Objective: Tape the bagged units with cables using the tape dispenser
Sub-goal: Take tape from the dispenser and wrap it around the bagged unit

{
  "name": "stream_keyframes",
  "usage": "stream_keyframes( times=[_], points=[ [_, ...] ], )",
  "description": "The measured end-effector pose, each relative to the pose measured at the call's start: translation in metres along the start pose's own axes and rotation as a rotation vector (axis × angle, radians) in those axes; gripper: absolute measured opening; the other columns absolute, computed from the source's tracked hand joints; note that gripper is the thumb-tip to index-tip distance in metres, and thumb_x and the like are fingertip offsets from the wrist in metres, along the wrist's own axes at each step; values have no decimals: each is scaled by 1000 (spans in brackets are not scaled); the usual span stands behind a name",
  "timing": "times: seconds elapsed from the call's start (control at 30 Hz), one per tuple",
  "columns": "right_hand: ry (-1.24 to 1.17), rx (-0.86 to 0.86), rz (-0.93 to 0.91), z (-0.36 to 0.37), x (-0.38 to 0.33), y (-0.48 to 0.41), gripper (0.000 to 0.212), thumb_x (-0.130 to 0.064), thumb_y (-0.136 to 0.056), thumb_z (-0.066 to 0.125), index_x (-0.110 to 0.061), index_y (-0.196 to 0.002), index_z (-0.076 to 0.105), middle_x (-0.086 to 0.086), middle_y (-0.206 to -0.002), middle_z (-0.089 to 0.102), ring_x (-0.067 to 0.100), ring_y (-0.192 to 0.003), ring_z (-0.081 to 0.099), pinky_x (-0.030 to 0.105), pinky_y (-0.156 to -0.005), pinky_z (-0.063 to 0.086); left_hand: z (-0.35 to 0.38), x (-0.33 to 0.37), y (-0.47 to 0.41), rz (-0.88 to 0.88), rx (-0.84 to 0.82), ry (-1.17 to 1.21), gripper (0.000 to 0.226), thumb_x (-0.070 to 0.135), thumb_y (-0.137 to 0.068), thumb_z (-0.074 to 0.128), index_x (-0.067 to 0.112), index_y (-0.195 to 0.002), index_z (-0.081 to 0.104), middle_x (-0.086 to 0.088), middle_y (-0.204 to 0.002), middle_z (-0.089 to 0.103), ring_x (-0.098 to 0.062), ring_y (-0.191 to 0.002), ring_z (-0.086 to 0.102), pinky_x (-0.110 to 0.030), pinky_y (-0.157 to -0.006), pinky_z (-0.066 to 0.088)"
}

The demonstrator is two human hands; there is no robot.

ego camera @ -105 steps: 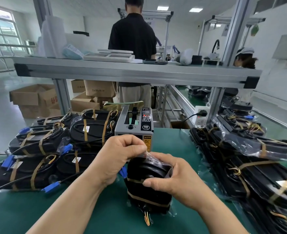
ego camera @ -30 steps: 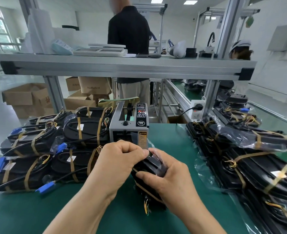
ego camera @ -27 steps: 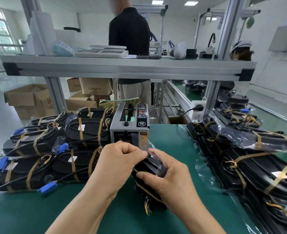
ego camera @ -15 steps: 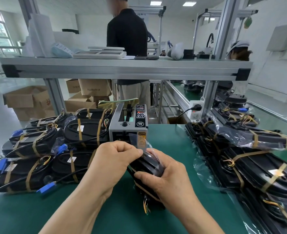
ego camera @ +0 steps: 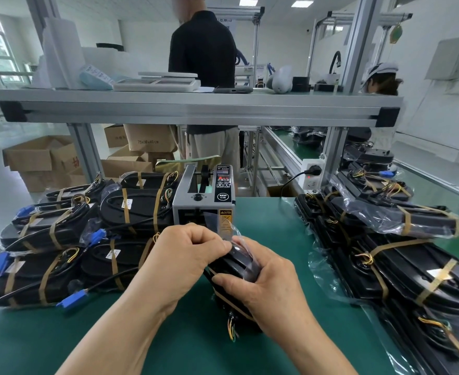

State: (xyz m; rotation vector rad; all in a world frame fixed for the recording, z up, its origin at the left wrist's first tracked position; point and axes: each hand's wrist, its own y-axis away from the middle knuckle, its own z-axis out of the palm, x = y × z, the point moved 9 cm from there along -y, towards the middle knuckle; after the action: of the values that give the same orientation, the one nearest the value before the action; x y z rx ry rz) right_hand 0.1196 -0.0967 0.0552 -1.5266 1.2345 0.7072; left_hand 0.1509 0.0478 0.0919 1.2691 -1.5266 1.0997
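A black bagged unit (ego camera: pixel 232 269) stands on end on the green mat (ego camera: pixel 169 342), with brown tape bands round it and coloured wires hanging from its lower end. My left hand (ego camera: pixel 185 255) is curled over its top left and pinches the clear bag there. My right hand (ego camera: pixel 260 282) grips the unit's right side, thumb across the front. The grey tape dispenser (ego camera: pixel 204 196) stands just behind my hands, with a piece of clear tape sticking out of its front slot.
Taped black units with blue-plugged cables (ego camera: pixel 74 239) are piled to the left. More bagged units (ego camera: pixel 401 261) lie in a row along the right. An aluminium shelf frame (ego camera: pixel 196 106) crosses above. A person (ego camera: pixel 204 50) stands behind it; cardboard boxes (ego camera: pixel 42 158) sit on the floor.
Since 3.5 s ago the unit has been tilted and its bag top folded down under my fingers. Over the last second both hands have stayed on the unit, barely shifting.
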Motion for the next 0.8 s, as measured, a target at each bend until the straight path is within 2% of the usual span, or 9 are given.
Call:
stream_keyframes(
  times=[0.1,0.2,0.33,0.53,0.67,0.8],
  points=[
    [13,2,1,0,0,0,45,-49,-63,77,-53,-106,66,-12,-95,72,11,-84,70,42,-76,60,-2,0,0,16,26,-41,18,21,-79,78,20,-62,73,16,-59,62,4,-38,48,-10,-42,34],
    [32,9,-5,-1,-2,0,44,-51,-62,76,-55,-104,65,-15,-95,71,7,-83,69,40,-76,60,-3,1,0,33,30,-78,17,24,-79,79,21,-63,73,17,-68,63,5,-46,52,-19,-53,37],
    [45,14,-14,-1,-4,1,45,-51,-62,76,-54,-105,64,-17,-97,71,6,-85,69,40,-77,60,-4,1,-1,45,37,-115,18,26,-78,80,24,-62,73,16,-72,64,4,-57,56,-24,-65,41],
    [54,11,-20,-1,-4,1,42,-49,-64,77,-54,-104,65,-17,-97,71,6,-84,69,37,-75,60,-6,2,-1,86,69,-198,18,29,-74,82,27,-61,70,7,-75,61,-5,-55,49,-30,-59,42],
    [57,3,-22,0,-5,2,42,-47,-65,77,-55,-105,65,-17,-97,71,5,-84,69,34,-74,60,-11,-6,-2,69,120,-169,18,29,-72,84,29,-76,66,6,-74,52,-10,-61,48,-31,-60,43],
    [98,8,-28,0,-6,2,41,-46,-65,75,-47,-105,66,-16,-93,70,5,-81,67,28,-69,57,-5,-14,-3,27,120,-123,32,54,-55,75,35,-78,64,10,-69,55,-7,-60,51,-28,-60,45]
  ],
)
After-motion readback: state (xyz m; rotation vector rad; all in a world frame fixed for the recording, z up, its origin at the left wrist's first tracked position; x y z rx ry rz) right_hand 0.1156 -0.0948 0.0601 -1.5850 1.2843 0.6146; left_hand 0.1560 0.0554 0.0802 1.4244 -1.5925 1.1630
